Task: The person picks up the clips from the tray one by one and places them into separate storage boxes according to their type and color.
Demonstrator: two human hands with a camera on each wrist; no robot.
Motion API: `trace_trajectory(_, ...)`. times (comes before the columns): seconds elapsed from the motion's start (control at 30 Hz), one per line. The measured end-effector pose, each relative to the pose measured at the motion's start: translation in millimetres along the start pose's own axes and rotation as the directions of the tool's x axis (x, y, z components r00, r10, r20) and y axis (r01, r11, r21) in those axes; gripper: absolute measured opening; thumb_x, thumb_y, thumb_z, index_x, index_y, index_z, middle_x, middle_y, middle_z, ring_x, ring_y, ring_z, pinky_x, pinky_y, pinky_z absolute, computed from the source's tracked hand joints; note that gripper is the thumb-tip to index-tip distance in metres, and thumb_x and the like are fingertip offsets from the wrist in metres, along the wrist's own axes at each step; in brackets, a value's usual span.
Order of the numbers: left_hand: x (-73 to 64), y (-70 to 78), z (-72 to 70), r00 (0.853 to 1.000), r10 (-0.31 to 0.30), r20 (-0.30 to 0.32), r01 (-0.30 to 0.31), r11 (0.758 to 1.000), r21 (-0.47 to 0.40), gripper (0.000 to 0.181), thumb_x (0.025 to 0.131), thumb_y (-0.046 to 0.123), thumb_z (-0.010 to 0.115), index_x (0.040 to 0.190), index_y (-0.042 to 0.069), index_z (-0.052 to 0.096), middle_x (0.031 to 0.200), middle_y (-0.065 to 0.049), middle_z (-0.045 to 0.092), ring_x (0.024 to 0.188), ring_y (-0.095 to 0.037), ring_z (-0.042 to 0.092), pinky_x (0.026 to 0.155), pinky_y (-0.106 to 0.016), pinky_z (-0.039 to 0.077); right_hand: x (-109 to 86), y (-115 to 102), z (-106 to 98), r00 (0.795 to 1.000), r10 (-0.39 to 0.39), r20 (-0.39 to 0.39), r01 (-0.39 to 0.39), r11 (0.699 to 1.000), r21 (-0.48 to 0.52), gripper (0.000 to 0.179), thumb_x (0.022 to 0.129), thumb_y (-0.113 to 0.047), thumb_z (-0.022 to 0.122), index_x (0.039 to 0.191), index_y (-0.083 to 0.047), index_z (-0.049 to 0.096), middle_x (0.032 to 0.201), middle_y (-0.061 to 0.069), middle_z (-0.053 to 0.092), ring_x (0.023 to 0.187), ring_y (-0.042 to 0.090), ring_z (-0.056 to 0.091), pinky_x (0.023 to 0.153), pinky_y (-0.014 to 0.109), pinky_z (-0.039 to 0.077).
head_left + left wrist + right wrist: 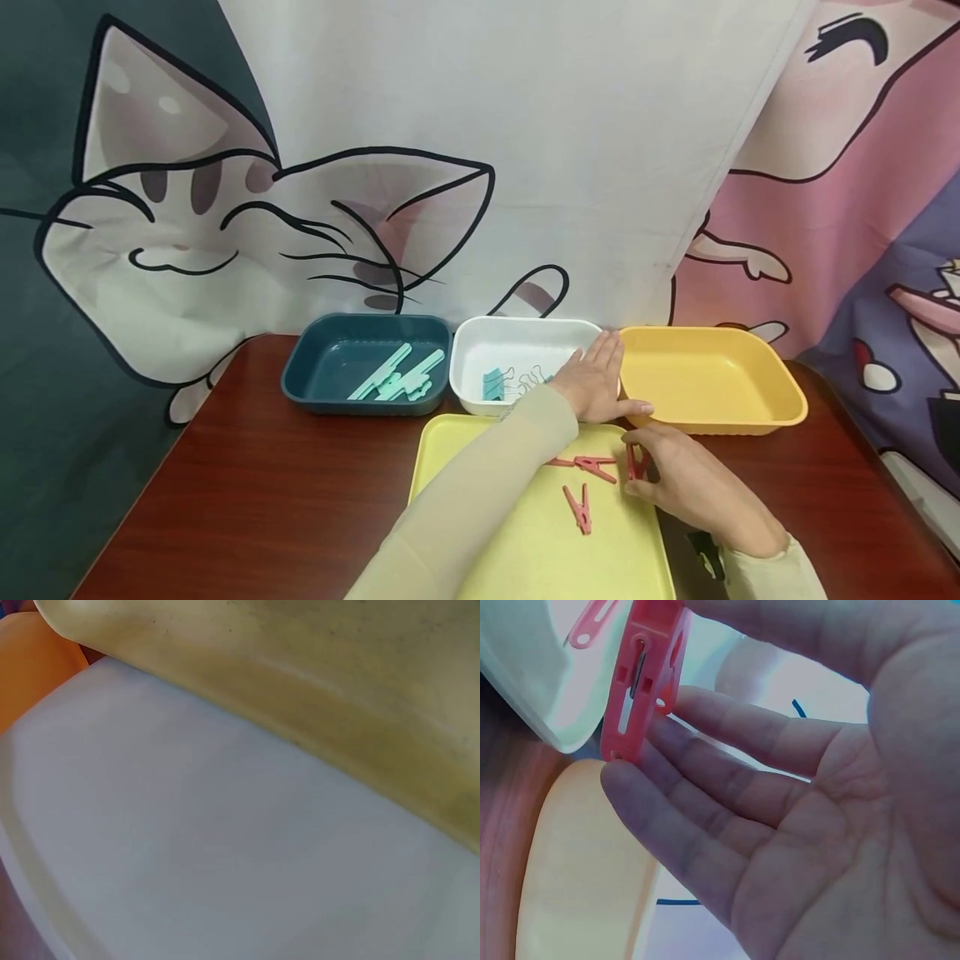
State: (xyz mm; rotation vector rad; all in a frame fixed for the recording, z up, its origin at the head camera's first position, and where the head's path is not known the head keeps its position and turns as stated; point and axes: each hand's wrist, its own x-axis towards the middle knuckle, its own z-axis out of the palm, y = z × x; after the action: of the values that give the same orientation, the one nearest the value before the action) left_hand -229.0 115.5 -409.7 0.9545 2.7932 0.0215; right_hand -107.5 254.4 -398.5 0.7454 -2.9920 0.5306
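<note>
My right hand (690,479) pinches a red clothespin (641,682) between thumb and fingers, over the right edge of the yellow tray (547,567). My left hand (596,385) lies over the right end of the white bin (480,333), fingers straight and thumb stretched toward the yellow bin (712,392). Its fingertips are right at the rims where the two bins meet. More red clothespins lie on the tray, one of them near the middle (580,508) and another farther back (596,467). My left forearm hides part of the tray.
Inside the white bin are teal binder clips (493,385). A dark blue bin (315,379) at the left holds mint-green clips (382,371). All three bins stand in a row on the brown table (262,492), before a printed curtain (585,167).
</note>
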Motion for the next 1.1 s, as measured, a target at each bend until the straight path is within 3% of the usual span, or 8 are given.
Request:
trace_trajectory(0.1, 1.2, 0.9, -0.2, 1.000, -0.004, 0.000, 0.004, 1.000, 0.006, 0.106, 0.090, 0.083, 0.027, 0.162, 0.009, 0.001, 0.169, -0.005, -0.004, 0.154, -0.016, -0.004, 0.122, -0.036, 0.018, -1.0, 1.4, -2.4, 1.000, -0.009, -0.015, 0.009, 1.000, -0.001, 0.046, 0.071, -0.017, 0.092, 0.108, -0.004, 0.069, 0.106, 0.006, 0.068, 0.096, 0.022, 0.065, 0.084, 0.046, 0.054)
trace_trajectory(0.27, 2.5, 1.6, 1.0, 1.000, -0.014, 0.001, 0.014, 1.000, 0.003, 0.107, 0.090, 0.084, 0.027, 0.163, 0.010, 0.001, 0.169, -0.003, -0.005, 0.154, -0.015, -0.004, 0.122, -0.037, 0.018, -2.8, 2.8, -6.0, 0.999, -0.004, -0.037, 0.004, 1.000, 0.001, 0.046, 0.071, -0.015, 0.091, 0.109, -0.004, 0.068, 0.103, 0.003, 0.067, 0.095, 0.019, 0.064, 0.084, 0.045, 0.054)
trace_trajectory(0.47, 3.2, 0.4, 2.0, 1.000, -0.015, 0.006, 0.015, 1.000, -0.003, 0.107, 0.090, 0.084, 0.028, 0.162, 0.010, 0.000, 0.169, -0.003, -0.006, 0.154, -0.015, -0.005, 0.122, -0.038, 0.018, -3.6, 4.3, -9.8, 0.998, -0.017, -0.059, 0.017, 1.000, -0.003, 0.047, 0.071, -0.016, 0.091, 0.110, -0.005, 0.067, 0.100, -0.002, 0.065, 0.087, 0.014, 0.060, 0.077, 0.040, 0.053)
trace_trajectory(0.67, 3.2, -0.3, 2.5, 1.000, -0.019, 0.019, 0.019, 1.000, -0.015, 0.107, 0.090, 0.083, 0.027, 0.162, 0.011, -0.002, 0.169, -0.003, -0.008, 0.154, -0.015, -0.008, 0.122, -0.038, 0.017, -5.5, 5.4, -12.9, 0.995, -0.033, -0.096, 0.032, 0.999, -0.005, 0.049, 0.074, -0.013, 0.088, 0.117, 0.000, 0.067, 0.111, 0.006, 0.068, 0.100, 0.021, 0.065, 0.087, 0.048, 0.054)
trace_trajectory(0.83, 2.5, 0.0, 2.7, 1.000, -0.016, 0.009, 0.017, 1.000, -0.015, 0.104, 0.091, 0.081, 0.028, 0.162, 0.011, -0.002, 0.169, -0.002, -0.007, 0.154, -0.015, -0.008, 0.122, -0.038, 0.018, -6.3, 5.9, -16.4, 0.983, -0.034, -0.183, 0.033, 0.999, -0.007, 0.052, 0.073, -0.007, 0.086, 0.121, -0.004, 0.068, 0.113, 0.004, 0.069, 0.105, 0.019, 0.064, 0.089, 0.044, 0.052)
trace_trajectory(0.97, 2.8, 0.6, 3.6, 1.000, -0.013, 0.004, 0.013, 1.000, 0.003, 0.102, 0.093, 0.079, 0.030, 0.163, 0.011, -0.001, 0.169, -0.002, -0.006, 0.154, -0.015, -0.007, 0.122, -0.038, 0.019, -5.0, 8.1, -19.1, 0.966, -0.009, -0.258, 0.012, 1.000, 0.010, 0.051, 0.070, -0.001, 0.086, 0.117, -0.007, 0.068, 0.105, 0.000, 0.068, 0.096, 0.016, 0.063, 0.079, 0.040, 0.055)
trace_trajectory(1.1, 3.5, 0.7, 3.8, 1.000, -0.012, 0.003, 0.012, 1.000, 0.003, 0.103, 0.093, 0.080, 0.031, 0.163, 0.011, 0.000, 0.169, -0.002, -0.006, 0.154, -0.015, -0.006, 0.122, -0.038, 0.019, -2.5, 11.7, -20.4, 0.951, 0.011, -0.310, -0.008, 1.000, 0.011, 0.051, 0.068, -0.001, 0.087, 0.115, -0.001, 0.067, 0.103, 0.008, 0.067, 0.091, 0.024, 0.065, 0.076, 0.047, 0.057)
